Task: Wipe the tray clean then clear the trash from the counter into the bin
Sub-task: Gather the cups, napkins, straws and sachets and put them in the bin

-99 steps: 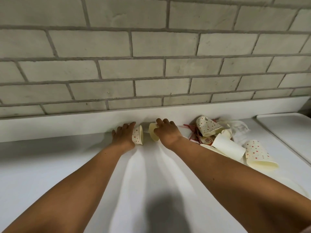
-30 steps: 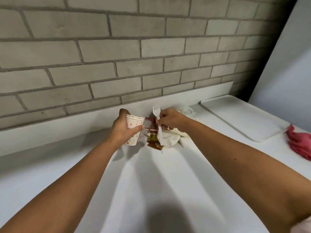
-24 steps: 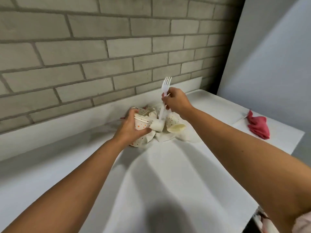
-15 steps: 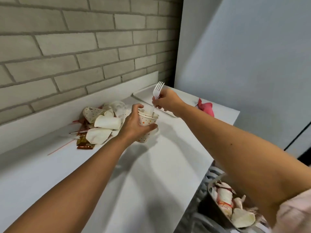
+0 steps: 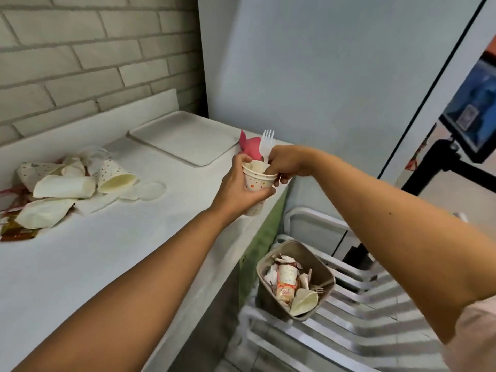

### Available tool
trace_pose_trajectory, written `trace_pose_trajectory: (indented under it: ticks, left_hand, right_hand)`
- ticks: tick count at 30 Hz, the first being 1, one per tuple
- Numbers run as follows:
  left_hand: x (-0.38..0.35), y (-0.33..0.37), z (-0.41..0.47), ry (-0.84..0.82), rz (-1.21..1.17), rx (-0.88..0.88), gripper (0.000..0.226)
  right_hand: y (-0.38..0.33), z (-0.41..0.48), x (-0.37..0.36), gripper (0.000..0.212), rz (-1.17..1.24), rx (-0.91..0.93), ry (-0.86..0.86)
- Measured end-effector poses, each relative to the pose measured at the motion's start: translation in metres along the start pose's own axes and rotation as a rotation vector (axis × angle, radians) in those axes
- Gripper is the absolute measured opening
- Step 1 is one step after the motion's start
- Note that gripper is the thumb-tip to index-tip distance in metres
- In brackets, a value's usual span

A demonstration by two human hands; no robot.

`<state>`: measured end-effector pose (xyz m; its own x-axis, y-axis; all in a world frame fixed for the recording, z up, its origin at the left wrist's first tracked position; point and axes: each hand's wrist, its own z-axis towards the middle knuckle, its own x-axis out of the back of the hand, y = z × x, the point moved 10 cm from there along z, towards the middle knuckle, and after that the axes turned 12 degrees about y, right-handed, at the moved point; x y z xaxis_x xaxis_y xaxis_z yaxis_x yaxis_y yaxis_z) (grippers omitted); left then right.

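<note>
My left hand (image 5: 236, 189) has its grip wrapped around stacked dotted paper cups (image 5: 257, 187), held upright over the tabletop (image 5: 112, 237) edge. My right hand (image 5: 288, 165) pinches a white plastic fork (image 5: 266, 144), tines up, its lower end inside the top cup. More crushed cups and wrappers (image 5: 67, 183) lie heaped near the brick wall. The tray (image 5: 185, 136) sits beyond, a pink cloth (image 5: 252, 146) just beside it. Below the tabletop's end stands the bin (image 5: 295, 277), holding trash.
</note>
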<state>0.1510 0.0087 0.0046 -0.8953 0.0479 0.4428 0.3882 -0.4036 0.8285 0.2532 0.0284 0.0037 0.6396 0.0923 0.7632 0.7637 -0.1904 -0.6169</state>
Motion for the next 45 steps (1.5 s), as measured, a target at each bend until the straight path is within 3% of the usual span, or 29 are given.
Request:
trace_pose_trajectory:
  ticks: [8,13,21,27,31,36,40,45]
  left_hand:
    - [-0.073,-0.015,-0.030,-0.187,0.142,0.028,0.095]
    - [-0.086,-0.037,-0.037,-0.168,0.228,0.091,0.079]
    - [-0.081,-0.056,-0.036,-0.062,0.278,0.097,0.058]
    - [-0.067,-0.059,-0.036,0.034,0.248,0.102,0.045]
    - [-0.058,-0.058,-0.034,0.078,0.250,0.110,0.030]
    - [-0.049,-0.054,-0.030,0.118,0.259,0.114,0.009]
    - [-0.039,-0.058,-0.027,0.130,0.296,0.149,0.015]
    - [-0.012,-0.063,-0.027,0.169,0.344,0.197,0.024]
  right_hand:
    - [0.126,-0.004,-0.004,0.021,0.038,-0.162,0.121]
    - [0.208,-0.004,-0.050,0.022,-0.066,-0.287,0.107]
    - [0.262,0.002,-0.138,0.021,-0.112,-0.299,0.055]
    - [0.263,0.014,-0.189,0.029,-0.099,-0.282,-0.163]
    - [0.257,0.020,-0.197,0.010,-0.310,-0.214,-0.322]
    - [0.238,0.027,-0.181,0.034,-0.495,-0.208,-0.489]
    - [0.199,0.025,-0.155,0.027,-0.576,-0.197,-0.601]
    - [0.121,0.022,-0.114,0.031,-0.722,-0.058,-0.586]
